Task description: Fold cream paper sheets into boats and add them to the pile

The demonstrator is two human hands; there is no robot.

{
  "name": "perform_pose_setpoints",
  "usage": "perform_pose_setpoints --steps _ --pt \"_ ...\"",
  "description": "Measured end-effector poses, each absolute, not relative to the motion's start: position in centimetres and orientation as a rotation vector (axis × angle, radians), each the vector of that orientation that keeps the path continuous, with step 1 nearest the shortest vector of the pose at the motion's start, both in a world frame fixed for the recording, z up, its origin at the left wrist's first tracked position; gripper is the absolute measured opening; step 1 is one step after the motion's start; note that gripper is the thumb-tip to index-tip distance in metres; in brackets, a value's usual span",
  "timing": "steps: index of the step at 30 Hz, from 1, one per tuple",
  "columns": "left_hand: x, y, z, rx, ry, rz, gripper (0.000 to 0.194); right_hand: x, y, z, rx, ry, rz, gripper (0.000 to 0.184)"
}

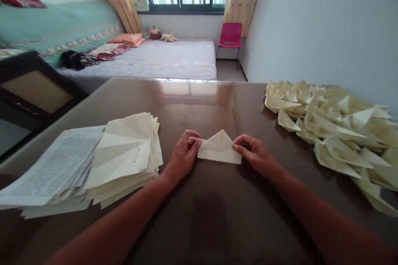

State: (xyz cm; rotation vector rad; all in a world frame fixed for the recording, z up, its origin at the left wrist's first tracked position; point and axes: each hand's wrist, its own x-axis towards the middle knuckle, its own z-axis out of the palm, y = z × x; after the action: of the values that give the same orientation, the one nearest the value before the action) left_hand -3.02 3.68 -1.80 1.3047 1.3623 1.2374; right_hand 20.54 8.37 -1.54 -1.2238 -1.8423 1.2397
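Observation:
Between my hands is a cream sheet of lined paper (219, 151), folded to a peak at the top with a straight band along the bottom. My left hand (186, 152) pinches its left edge between thumb and fingers. On the opposite side, my right hand (252, 152) grips the right edge the same way. The paper is held just over the glossy brown table (199, 215); whether it touches the surface I cannot tell. Many folded paper boats (329, 120) lie heaped to the right of my right hand.
Left of my left hand lies a stack of cream paper (121, 149), overlapping a pile of printed sheets (59, 161). Past the table's far edge stand a bed (174, 58) and a pink chair (230, 35). A dark cabinet (37, 87) is at the left.

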Motion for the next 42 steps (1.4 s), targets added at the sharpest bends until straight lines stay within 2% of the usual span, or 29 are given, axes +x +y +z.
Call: perform_pose_setpoints --steps 5,20,31,37,42 --pt "-2.8 3.6 -1.8 1.416 1.375 1.213 0.018 20.2 8.1 -1.5 -1.205 -1.771 1.296 0.023" --pt "-2.7 3.7 -1.7 0.954 1.214 1.258 0.037 20.4 8.1 -1.8 -1.169 -1.763 1.261 0.024" --pt "-3.2 3.8 -1.4 1.307 1.369 1.228 0.023 20.1 7.7 -1.7 -1.149 -1.729 1.218 0.024" --pt "-3.6 3.9 -1.6 1.239 1.408 1.213 0.029 20.1 7.9 -1.1 -1.143 -1.669 1.495 0.03" --pt "-3.4 3.7 -1.1 1.274 1.415 1.155 0.031 20.3 7.7 -0.4 -1.203 -1.85 1.33 0.028"
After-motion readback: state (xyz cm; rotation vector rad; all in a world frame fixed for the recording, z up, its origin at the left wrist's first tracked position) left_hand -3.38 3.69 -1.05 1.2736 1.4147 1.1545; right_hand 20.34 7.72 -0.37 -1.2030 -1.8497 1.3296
